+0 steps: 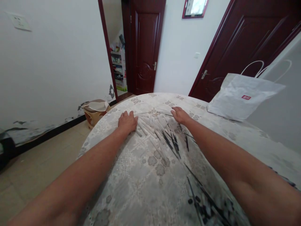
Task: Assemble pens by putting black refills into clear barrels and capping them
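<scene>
A heap of thin white tubes lies on a round table covered with a pale flowered cloth. Thin black sticks are scattered to the right of the tubes and trail toward me. My left hand rests knuckles-up at the left edge of the heap, fingers curled down onto the tubes. My right hand lies at the far right edge of the heap, fingers bent over the tubes there. Whether either hand grips anything is hidden under the fingers.
A white paper bag with a red label lies at the table's right back. A small brown bin stands on the floor left of the table. Dark red doors and white walls are behind.
</scene>
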### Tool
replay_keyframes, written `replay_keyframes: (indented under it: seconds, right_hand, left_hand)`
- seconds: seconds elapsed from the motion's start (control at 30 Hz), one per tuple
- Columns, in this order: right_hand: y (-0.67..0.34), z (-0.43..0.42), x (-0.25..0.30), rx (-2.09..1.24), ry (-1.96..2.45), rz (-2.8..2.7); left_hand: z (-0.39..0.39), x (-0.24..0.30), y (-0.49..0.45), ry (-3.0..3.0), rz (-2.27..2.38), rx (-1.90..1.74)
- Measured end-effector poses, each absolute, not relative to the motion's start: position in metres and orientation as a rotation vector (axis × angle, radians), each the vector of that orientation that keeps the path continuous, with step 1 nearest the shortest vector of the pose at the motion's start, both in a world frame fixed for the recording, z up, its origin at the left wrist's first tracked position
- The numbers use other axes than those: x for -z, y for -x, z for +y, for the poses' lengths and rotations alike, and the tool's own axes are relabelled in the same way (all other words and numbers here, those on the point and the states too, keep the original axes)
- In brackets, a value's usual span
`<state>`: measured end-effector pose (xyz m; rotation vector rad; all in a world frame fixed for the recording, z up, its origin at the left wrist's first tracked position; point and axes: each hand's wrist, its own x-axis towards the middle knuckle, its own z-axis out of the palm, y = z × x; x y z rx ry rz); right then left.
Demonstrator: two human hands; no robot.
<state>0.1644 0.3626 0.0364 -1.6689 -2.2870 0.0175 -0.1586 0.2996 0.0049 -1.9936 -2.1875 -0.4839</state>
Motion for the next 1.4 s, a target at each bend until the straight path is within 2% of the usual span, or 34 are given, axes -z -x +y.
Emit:
replay_keyframes:
  seconds: [0.27, 0.5, 0.83, 1.4]
  right_hand:
    - [-0.152, 0.423, -0.006, -0.215, 1.684, -2.348]
    - [-0.129, 0.416, -0.002, -0.282, 1.492, -2.501]
    - [-0.111, 0.323, -0.002, -0.314, 1.038, -2.640]
    - [-0.167, 0.158, -0.018, -0.224, 1.120, -2.685]
  left_hand:
    - [0.342, 0.001, 0.159, 1.924, -2.211, 0.413]
    - [0.342, 0.001, 0.147, 2.324, -2.007, 0.412]
    - [0.262, 0.005, 0.096, 2.469, -1.810, 0.621]
    - [0.115, 0.006, 0.034, 2.591, -1.684, 0.801]
